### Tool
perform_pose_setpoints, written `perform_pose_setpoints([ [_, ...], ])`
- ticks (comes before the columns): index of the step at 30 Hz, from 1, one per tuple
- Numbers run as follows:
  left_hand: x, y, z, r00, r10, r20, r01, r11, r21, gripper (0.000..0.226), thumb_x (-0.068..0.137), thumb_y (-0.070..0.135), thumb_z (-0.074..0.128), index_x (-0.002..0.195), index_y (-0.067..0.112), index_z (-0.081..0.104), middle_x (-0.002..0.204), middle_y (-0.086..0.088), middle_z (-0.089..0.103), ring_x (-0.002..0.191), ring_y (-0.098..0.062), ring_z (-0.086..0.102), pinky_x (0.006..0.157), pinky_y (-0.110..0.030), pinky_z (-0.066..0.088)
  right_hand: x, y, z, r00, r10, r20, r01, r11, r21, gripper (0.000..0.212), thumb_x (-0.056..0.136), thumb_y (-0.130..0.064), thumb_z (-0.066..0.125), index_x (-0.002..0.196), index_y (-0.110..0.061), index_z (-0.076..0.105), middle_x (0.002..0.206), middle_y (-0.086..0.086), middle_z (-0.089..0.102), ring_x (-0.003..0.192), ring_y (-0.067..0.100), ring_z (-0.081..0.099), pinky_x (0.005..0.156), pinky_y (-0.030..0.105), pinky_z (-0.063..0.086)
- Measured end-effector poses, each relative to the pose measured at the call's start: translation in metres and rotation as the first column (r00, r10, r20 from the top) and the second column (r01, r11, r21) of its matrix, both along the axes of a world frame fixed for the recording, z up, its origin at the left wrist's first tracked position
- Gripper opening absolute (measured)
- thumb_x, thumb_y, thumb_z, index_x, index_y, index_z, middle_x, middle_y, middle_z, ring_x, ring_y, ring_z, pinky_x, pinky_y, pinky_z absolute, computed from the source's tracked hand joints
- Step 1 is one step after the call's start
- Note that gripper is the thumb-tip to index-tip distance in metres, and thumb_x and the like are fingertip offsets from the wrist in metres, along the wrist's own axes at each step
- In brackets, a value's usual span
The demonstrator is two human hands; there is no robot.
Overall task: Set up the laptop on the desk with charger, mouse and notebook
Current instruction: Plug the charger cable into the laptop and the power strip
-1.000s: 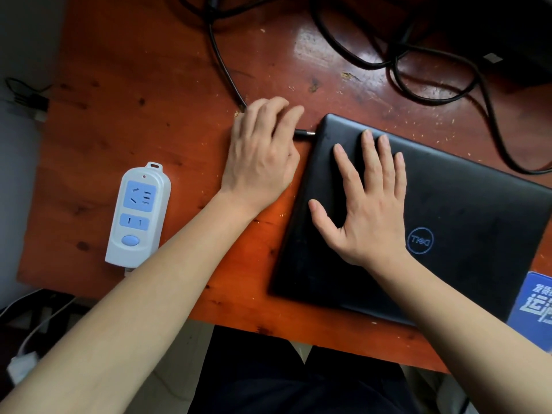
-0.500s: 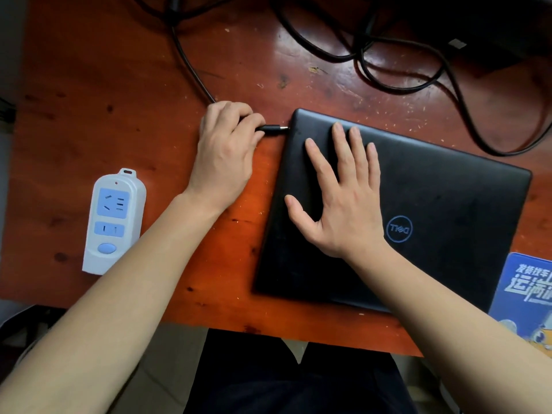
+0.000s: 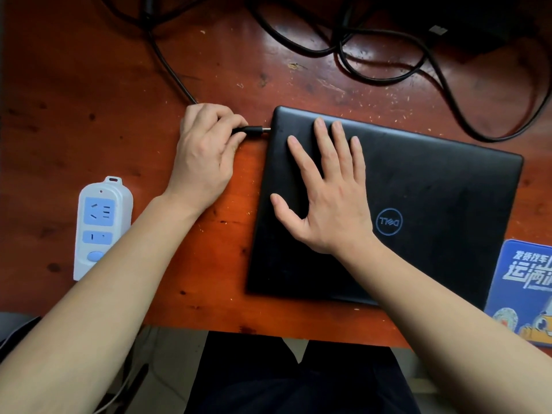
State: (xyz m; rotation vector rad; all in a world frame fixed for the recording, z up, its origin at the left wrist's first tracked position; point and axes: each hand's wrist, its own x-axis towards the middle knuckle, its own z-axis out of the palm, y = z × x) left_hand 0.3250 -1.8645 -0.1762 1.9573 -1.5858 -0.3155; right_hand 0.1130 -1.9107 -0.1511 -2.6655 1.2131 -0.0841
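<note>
**Charger plug at the laptop's side, not yet home**

The step in hand is the charger. The laptop (image 3: 433, 180) lies closed on the red-brown desk (image 3: 89, 100), near its front edge and turned a little askew. The left hand (image 3: 203, 156) has its fingers curled in a pinch around the black charger plug (image 3: 252, 130), whose metal tip points at the laptop's left edge near the back corner. The tip reaches that edge, but most of its metal shows, so I judge it is not pushed in. The cord (image 3: 167, 64) runs from that hand toward the back of the desk. The right hand (image 3: 328, 198) lies flat on the lid with fingers spread, bracing it, I would say, against the push.

The next move calls for a straight, level push into the socket, with the flat hand keeping the laptop from sliding right. A tilted plug would likely jam.

A white and blue power strip (image 3: 100, 225) lies well apart on the left with nothing plugged into its 2 outlets. A blue printed thing (image 3: 519, 282) sits just beside the laptop on the right; notebook or mouse pad, I cannot tell. I see no mouse. More black cables (image 3: 388, 76) loop at the back.
</note>
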Motion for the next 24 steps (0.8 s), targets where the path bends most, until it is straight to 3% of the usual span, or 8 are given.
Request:
perform_pose_setpoints([
  [6,0.000,0.000,-0.001,0.999,-0.029,0.020,0.029,0.999,-0.016,0.017,0.099,0.013,0.059,0.108,0.003,0.070,0.103,-0.015,0.063,0.101,-0.031,0.052,0.088,-0.041,0.044,-0.001,0.000,0.000,1.000,0.002,-0.012,-0.002,1.000,-0.004,0.079,0.090,-0.063,0.048,0.154,-0.018,0.038,0.163,0.020,0.024,0.153,0.039,0.016,0.123,0.057,0.012],
  [15,0.022,-0.021,0.003,0.944,-0.290,0.156,0.299,0.953,-0.038,0.019,0.101,0.017,0.058,0.104,0.002,0.070,0.101,-0.013,0.066,0.101,-0.031,0.056,0.080,-0.040,0.036,-0.001,0.000,0.000,1.000,0.002,-0.016,-0.002,1.000,-0.007,0.079,0.090,-0.062,0.047,0.154,-0.017,0.038,0.162,0.022,0.025,0.153,0.041,0.017,0.122,0.059,0.013],
  [24,0.015,-0.020,-0.001,0.959,-0.239,0.151,0.253,0.964,-0.084,0.014,0.098,0.013,0.062,0.103,0.005,0.072,0.101,-0.009,0.069,0.094,-0.030,0.058,0.080,-0.038,0.036,0.001,0.000,0.001,0.999,0.007,-0.032,-0.007,1.000,-0.005,0.079,0.090,-0.062,0.048,0.155,-0.017,0.038,0.163,0.022,0.024,0.153,0.040,0.016,0.121,0.059,0.014],
])
